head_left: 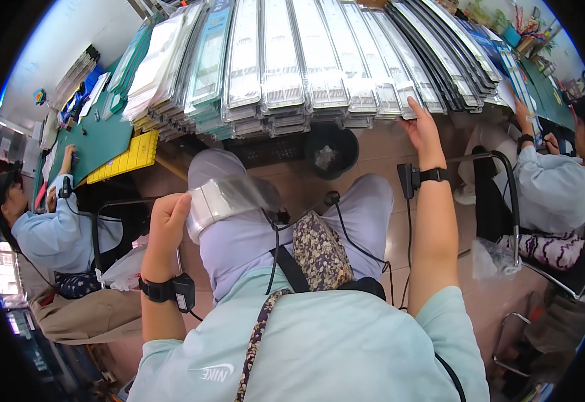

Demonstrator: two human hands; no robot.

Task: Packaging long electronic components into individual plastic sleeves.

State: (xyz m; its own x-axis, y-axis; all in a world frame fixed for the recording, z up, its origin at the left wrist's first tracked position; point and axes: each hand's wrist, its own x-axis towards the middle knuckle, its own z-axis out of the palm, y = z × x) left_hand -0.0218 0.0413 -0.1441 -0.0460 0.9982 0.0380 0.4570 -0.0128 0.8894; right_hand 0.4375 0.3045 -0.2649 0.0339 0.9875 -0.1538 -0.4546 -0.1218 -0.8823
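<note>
My left hand (171, 213) is closed on one end of a clear plastic package (220, 199) above my left thigh. Its far end is smeared by motion, and I cannot make out what is inside. My right hand (424, 134) reaches to the front edge of the stacked long clear plastic packages (326, 90). Its fingers close on the near end of one long clear package (387, 97) right of the middle. Part of this grip is hidden.
A black bucket (333, 153) with clear scraps stands under the table. Co-workers sit at the left (58, 221) and right (550, 181), by green-topped tables (95, 144). A yellow tray (126, 159) juts out at left. Black cables (356, 248) cross my lap.
</note>
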